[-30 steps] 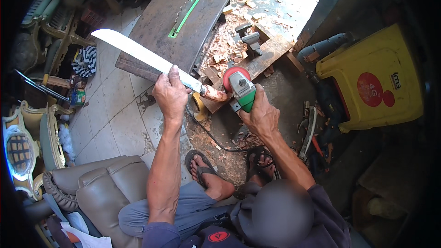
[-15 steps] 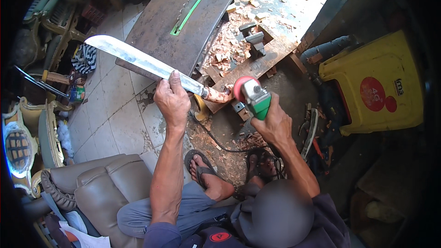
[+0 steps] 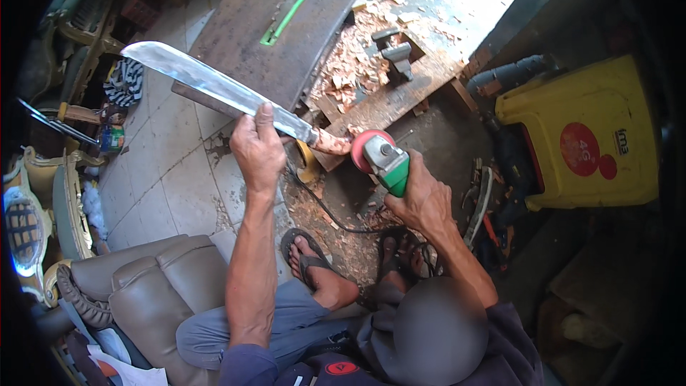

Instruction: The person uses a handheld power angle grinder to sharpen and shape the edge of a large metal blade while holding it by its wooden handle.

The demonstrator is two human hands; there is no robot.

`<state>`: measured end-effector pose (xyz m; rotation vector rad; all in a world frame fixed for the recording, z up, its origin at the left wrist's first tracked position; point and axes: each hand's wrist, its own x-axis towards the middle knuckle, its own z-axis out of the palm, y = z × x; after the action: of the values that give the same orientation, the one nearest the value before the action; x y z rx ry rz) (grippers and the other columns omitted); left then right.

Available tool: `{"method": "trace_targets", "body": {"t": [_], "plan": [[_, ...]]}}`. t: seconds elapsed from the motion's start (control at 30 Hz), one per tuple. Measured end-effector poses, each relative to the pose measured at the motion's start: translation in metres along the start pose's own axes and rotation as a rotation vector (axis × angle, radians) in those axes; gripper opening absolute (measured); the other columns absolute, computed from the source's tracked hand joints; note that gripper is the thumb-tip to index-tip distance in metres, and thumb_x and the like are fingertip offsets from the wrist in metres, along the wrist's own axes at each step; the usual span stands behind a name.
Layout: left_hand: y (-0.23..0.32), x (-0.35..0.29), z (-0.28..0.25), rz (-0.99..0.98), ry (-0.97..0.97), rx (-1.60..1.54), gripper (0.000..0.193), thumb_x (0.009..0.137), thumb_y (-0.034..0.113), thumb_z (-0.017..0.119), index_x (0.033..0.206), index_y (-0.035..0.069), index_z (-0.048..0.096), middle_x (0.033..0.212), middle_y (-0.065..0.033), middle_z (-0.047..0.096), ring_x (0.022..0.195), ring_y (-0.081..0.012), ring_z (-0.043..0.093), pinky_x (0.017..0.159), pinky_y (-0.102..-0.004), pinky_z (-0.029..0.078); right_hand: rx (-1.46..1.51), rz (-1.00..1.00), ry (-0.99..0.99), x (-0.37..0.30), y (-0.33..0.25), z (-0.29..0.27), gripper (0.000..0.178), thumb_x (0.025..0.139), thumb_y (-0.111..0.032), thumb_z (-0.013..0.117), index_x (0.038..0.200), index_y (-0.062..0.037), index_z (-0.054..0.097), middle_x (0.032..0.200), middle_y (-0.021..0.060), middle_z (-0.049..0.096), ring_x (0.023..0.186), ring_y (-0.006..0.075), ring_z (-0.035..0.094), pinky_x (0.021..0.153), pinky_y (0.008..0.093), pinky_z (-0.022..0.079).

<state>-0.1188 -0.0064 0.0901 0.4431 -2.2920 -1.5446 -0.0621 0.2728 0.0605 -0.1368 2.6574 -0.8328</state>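
My left hand point(image 3: 257, 150) is closed round the lower blade of a machete point(image 3: 200, 80), thumb on top. The broad pale blade points up and to the left. Its short, rough reddish wooden handle point(image 3: 330, 143) faces right. My right hand point(image 3: 423, 196) is wrapped round the green body of an angle grinder point(image 3: 389, 163) with a silver head. The grinder's red disc point(image 3: 363, 140) lies against or right beside the end of the handle; exact contact is hard to tell. Part of the grinder's body is hidden by my fingers.
Ahead stands a dark metal table with a green-edged slot point(image 3: 293, 8) and saw teeth. A bench vise point(image 3: 396, 57) sits on a board among wood shavings point(image 3: 350, 64). A black cord point(image 3: 336, 224) runs near my feet. A yellow plastic stool point(image 3: 579, 136) lies at right, a brown padded seat point(image 3: 164, 293) at left.
Both hands have shifted slightly left, carrying the machete and the grinder. The grinder has turned and dropped a little, and its disc now overlaps the handle's end lower down.
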Motion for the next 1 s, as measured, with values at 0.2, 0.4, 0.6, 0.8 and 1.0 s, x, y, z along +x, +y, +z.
{"method": "trace_targets", "body": {"t": [0.2, 0.4, 0.6, 0.8, 1.0], "plan": [[0.009, 0.002, 0.006, 0.046, -0.012, 0.010, 0.045, 0.111, 0.035, 0.055, 0.096, -0.007, 0.063, 0.085, -0.0133, 0.070, 0.075, -0.0202, 0.074, 0.061, -0.0326, 0.068, 0.050, -0.028, 0.082, 0.004, 0.003, 0.007, 0.085, 0.079, -0.030, 0.076, 0.147, -0.0021, 0.036, 0.122, 0.0262, 0.066, 0.095, 0.0500, 0.069, 0.081, 0.0590, 0.055], [0.009, 0.006, 0.007, 0.089, -0.055, 0.062, 0.043, 0.110, 0.031, 0.056, 0.095, -0.008, 0.064, 0.084, -0.0124, 0.069, 0.077, -0.0200, 0.075, 0.063, -0.0341, 0.069, -0.016, -0.049, 0.057, 0.012, -0.005, -0.003, 0.086, 0.078, -0.030, 0.078, 0.148, -0.0021, 0.037, 0.123, 0.0251, 0.065, 0.096, 0.0478, 0.069, 0.078, 0.0579, 0.055], [0.001, 0.009, 0.004, 0.143, -0.105, 0.127, 0.042, 0.109, 0.033, 0.058, 0.099, -0.007, 0.066, 0.085, -0.0114, 0.069, 0.077, -0.0188, 0.075, 0.063, -0.0337, 0.068, -0.019, -0.048, 0.059, 0.004, 0.003, 0.005, 0.086, 0.079, -0.030, 0.079, 0.148, -0.0021, 0.037, 0.123, 0.0239, 0.065, 0.096, 0.0471, 0.070, 0.077, 0.0585, 0.055], [-0.002, 0.014, 0.005, 0.231, -0.103, 0.208, 0.041, 0.110, 0.032, 0.057, 0.098, -0.007, 0.066, 0.087, -0.0118, 0.070, 0.076, -0.0179, 0.074, 0.062, -0.0316, 0.067, -0.040, -0.107, 0.127, 0.009, 0.006, 0.003, 0.085, 0.080, -0.031, 0.078, 0.148, -0.0035, 0.035, 0.121, 0.0235, 0.066, 0.094, 0.0469, 0.070, 0.076, 0.0585, 0.055], [0.003, 0.013, 0.008, 0.323, -0.084, 0.254, 0.039, 0.110, 0.029, 0.058, 0.095, -0.007, 0.066, 0.086, -0.0093, 0.072, 0.073, -0.0160, 0.074, 0.060, -0.0306, 0.064, -0.025, -0.078, 0.082, 0.011, 0.001, -0.005, 0.085, 0.080, -0.032, 0.080, 0.148, -0.0052, 0.036, 0.118, 0.0227, 0.067, 0.095, 0.0475, 0.070, 0.076, 0.0592, 0.054]]}}
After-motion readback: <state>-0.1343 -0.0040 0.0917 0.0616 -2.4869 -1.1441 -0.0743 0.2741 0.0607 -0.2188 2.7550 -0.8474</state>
